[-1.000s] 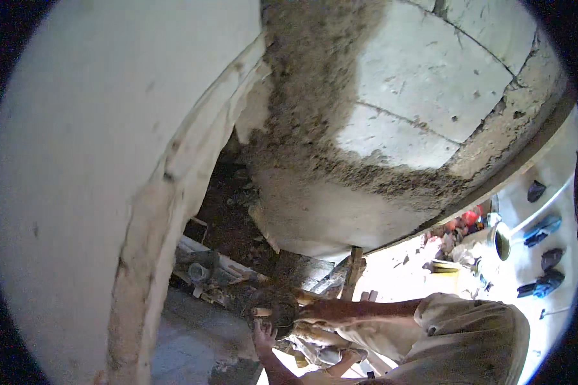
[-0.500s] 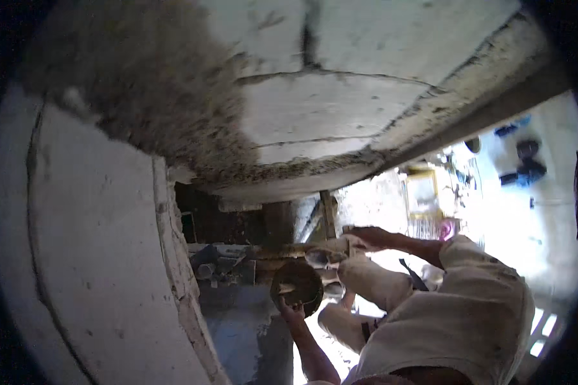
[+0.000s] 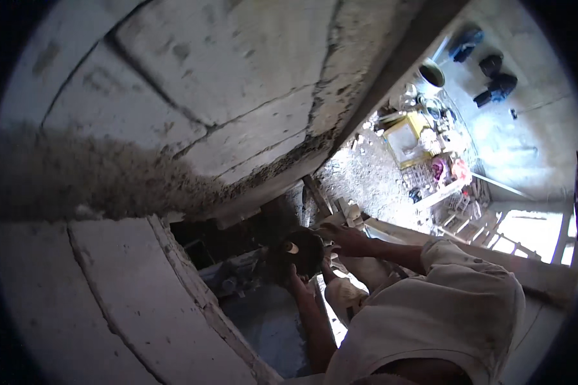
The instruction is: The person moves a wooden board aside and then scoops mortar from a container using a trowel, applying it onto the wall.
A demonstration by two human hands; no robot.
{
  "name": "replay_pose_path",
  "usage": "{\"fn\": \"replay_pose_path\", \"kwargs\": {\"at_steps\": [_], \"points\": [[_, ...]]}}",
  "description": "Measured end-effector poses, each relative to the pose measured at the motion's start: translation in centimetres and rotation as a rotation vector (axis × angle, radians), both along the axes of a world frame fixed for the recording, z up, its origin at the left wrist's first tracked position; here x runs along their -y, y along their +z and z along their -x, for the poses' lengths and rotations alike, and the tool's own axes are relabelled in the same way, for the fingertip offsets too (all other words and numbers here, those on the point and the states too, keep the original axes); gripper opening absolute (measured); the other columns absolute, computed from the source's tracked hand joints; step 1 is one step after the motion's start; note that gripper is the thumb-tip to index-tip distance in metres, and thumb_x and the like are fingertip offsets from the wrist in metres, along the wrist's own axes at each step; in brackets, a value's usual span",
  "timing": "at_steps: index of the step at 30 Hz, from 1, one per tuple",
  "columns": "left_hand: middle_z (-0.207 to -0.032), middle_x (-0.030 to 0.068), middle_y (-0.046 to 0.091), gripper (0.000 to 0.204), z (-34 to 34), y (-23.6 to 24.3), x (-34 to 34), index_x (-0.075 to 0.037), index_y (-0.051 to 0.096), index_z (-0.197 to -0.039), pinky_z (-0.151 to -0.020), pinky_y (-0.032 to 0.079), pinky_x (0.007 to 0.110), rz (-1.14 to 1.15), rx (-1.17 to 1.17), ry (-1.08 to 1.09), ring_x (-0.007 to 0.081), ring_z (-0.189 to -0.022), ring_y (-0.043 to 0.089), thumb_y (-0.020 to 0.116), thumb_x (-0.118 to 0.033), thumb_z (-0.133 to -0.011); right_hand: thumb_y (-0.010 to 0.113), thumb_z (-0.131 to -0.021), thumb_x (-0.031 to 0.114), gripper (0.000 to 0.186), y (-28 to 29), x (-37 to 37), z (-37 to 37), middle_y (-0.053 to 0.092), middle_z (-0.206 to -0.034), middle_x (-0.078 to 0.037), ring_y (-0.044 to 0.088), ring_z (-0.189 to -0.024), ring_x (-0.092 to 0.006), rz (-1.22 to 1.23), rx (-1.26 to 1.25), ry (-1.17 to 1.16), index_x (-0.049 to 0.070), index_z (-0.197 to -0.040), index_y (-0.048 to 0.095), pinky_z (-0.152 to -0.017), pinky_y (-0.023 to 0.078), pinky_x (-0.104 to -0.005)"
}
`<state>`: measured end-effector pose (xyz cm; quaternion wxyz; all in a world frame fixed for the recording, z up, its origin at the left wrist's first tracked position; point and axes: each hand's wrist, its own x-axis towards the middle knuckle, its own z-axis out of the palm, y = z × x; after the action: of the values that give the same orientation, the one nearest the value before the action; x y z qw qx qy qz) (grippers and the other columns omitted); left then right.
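My left hand [image 3: 297, 282] grips the near rim of a dark, round, shallow bowl [image 3: 305, 262]. A short pale piece [image 3: 291, 248] shows inside it, like a handle; the rest of that piece is lost in shadow. At the bowl's right side is my right hand [image 3: 343, 239], its fingers stretched toward the rim. In the dim light I cannot tell whether they touch it. Beyond the bowl stands a wooden post [image 3: 317, 194].
A block wall [image 3: 257, 135] with rough grey mortar rises ahead, and a pale block face [image 3: 128, 276] lies left. Low at right are a yellow-framed tray [image 3: 404, 142], a bucket [image 3: 431, 75] and a wooden ladder [image 3: 472, 228]. Dark garments [image 3: 499, 86] hang on the far wall.
My view has turned, tilting the walls and showing more of the floor at right. My right hand has left the wooden plank and come to the bowl. My left hand still holds the bowl.
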<state>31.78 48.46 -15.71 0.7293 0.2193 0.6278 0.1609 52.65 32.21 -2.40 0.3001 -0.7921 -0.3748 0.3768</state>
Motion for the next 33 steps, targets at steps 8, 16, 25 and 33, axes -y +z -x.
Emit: {"fn": "replay_pose_path", "kwargs": {"at_steps": [8,16,25,33], "points": [[-0.062,-0.0021,0.038,0.021,-10.0,13.2,-0.5,-0.012,0.055,-0.089,-0.057,0.039,0.031,-0.042,-0.222,-0.578,0.0106,-0.054,0.035,0.072,-0.025,-0.088,0.06,-0.083,0.023,0.05,-4.2,-2.9,2.7,0.043,-0.144,-0.011,0.041,-0.132,-0.0342,0.054,0.748,-0.11,0.023,-0.133,0.054,-0.102,0.038,-0.0537],[-0.075,-0.0014,0.05,0.031,-12.3,15.0,0.3,-0.008,0.062,-0.105,-0.059,0.042,0.028,-0.145,-0.238,-1.0,0.0089,-0.062,0.043,0.071,-0.03,-0.087,0.057,-0.085,0.024,0.047,-4.8,0.7,2.5,0.047,-0.136,-0.012,0.045,-0.125,-0.0317,0.008,0.698,-0.268,0.02,-0.132,0.051,-0.102,0.038,-0.0527],[-0.071,-0.0011,0.053,0.03,-15.0,8.8,4.6,-0.004,0.063,-0.097,-0.052,0.04,0.028,-0.255,-0.196,-1.521,0.0091,-0.057,0.046,0.072,-0.031,-0.087,0.061,-0.078,0.021,0.034,-5.6,3.4,6.7,0.055,-0.119,-0.012,0.049,-0.117,-0.0303,0.47,0.654,-0.584,0.009,-0.11,0.065,-0.095,0.041,-0.0419],[-0.075,-0.0003,0.057,0.027,-16.2,2.2,12.0,-0.004,0.063,-0.088,-0.055,0.041,0.028,-0.163,-0.059,-1.641,0.0085,-0.063,0.049,0.073,-0.029,-0.086,0.059,-0.083,0.021,0.03,-17.2,11.8,8.9,0.062,-0.095,-0.011,0.057,-0.098,-0.0261,0.716,0.372,-0.397,0.008,-0.111,0.063,-0.088,0.043,-0.0419]]}}
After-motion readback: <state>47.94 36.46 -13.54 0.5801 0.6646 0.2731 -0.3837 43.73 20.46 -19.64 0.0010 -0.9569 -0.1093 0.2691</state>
